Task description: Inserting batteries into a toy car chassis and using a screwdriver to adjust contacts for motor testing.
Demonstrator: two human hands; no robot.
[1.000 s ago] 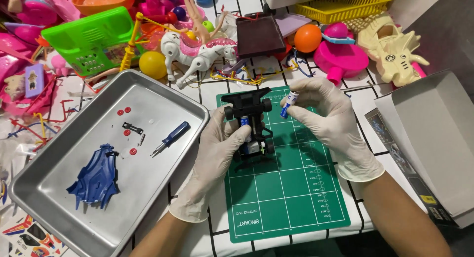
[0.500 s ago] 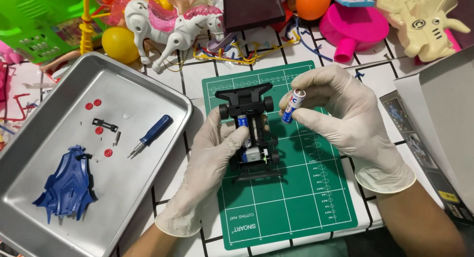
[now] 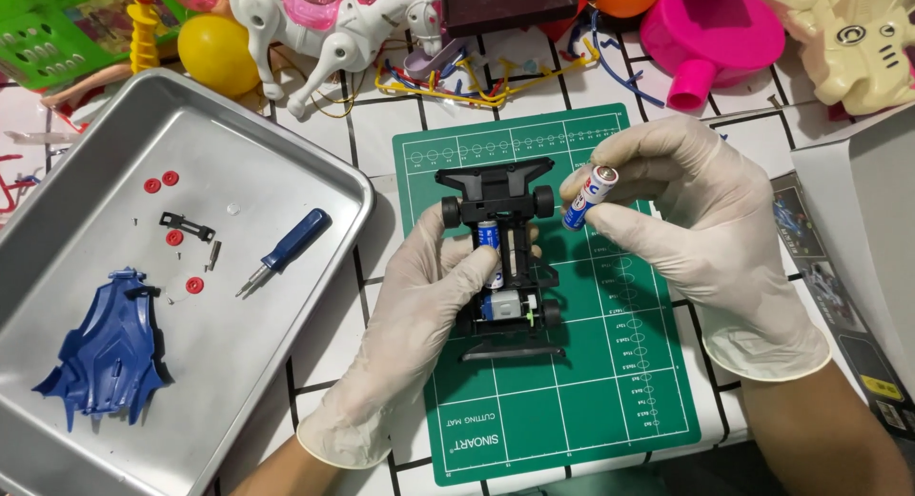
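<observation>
Toy car chassis (image 3: 505, 258) under left hand (image 3: 410, 334), battery (image 3: 589, 197) pinched by right hand (image 3: 696, 229), perhaps loosely

I see open room on the lower half of the green mat (image 3: 572, 401), below the black chassis (image 3: 503, 258). Toys (image 3: 334, 20) crowd the tabletop's far edge, the tray (image 3: 315, 172) walls off the left, and a grey box (image 3: 867, 229) blocks the right, just beside my right hand (image 3: 696, 229).
</observation>
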